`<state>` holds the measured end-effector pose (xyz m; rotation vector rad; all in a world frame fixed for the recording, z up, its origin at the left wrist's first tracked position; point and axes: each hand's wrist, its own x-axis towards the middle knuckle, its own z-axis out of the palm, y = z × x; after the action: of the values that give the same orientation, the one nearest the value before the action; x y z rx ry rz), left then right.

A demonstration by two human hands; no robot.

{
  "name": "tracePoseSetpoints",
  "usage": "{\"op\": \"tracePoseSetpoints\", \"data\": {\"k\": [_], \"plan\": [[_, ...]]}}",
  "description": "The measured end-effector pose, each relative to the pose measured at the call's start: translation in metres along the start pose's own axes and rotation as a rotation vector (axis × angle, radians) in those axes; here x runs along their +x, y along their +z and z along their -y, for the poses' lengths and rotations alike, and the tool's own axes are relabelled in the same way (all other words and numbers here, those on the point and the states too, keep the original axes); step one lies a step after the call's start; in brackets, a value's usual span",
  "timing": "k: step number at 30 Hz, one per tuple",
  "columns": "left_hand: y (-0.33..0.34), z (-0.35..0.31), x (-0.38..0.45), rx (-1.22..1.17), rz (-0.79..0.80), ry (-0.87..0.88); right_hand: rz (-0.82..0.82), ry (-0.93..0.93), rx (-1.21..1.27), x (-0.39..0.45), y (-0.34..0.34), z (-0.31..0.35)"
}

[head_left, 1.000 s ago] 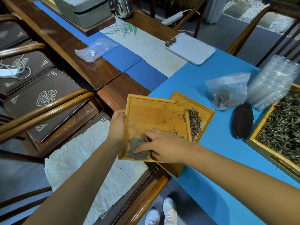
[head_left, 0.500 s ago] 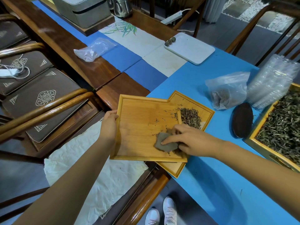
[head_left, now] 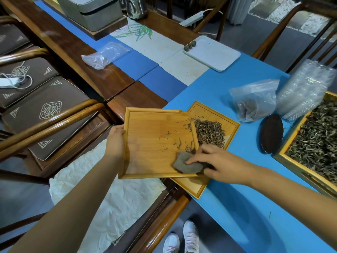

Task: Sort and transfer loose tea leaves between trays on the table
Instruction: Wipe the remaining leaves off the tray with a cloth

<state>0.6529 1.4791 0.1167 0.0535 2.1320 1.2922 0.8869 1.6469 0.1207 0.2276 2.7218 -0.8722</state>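
Note:
My left hand (head_left: 115, 138) grips the left rim of a bamboo tray (head_left: 151, 143), held over a second bamboo tray (head_left: 231, 125) lying on the blue table. A pile of loose tea leaves (head_left: 209, 133) sits in the lower tray, just past the upper tray's right rim. A few stray leaves (head_left: 179, 144) cling to the upper tray's floor. My right hand (head_left: 213, 160) presses a grey cloth (head_left: 186, 164) onto the upper tray's near right corner.
A large wooden tray full of tea leaves (head_left: 315, 141) sits at the right edge. Beside it lie a dark oval dish (head_left: 271, 136), a plastic bag of tea (head_left: 255, 101) and stacked clear plastic lids (head_left: 306, 88). A white tray (head_left: 213, 53) lies farther back. White paper (head_left: 113, 198) covers a chair below.
My right hand has swept the grey cloth from the tray's near left corner to its right side, pushing leaves into the lower tray. The upper tray has shifted slightly left.

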Motion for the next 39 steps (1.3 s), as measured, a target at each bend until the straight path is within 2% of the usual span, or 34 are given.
{"op": "tracePoseSetpoints", "data": {"k": [6, 19, 34, 39], "plan": [[0.003, 0.0, 0.0, 0.007, -0.019, -0.007, 0.021, -0.002, 0.008, -0.005, 0.011, -0.001], [0.011, 0.001, -0.002, 0.044, 0.004, 0.026, -0.058, 0.064, -0.002, -0.001, 0.011, -0.013], [0.002, 0.001, -0.006, 0.103, 0.068, 0.091, -0.336, 0.262, -0.068, 0.019, 0.007, -0.032], [-0.004, 0.001, -0.008, 0.12, 0.034, 0.108, -0.428, 0.323, -0.029, 0.019, 0.005, -0.026]]}}
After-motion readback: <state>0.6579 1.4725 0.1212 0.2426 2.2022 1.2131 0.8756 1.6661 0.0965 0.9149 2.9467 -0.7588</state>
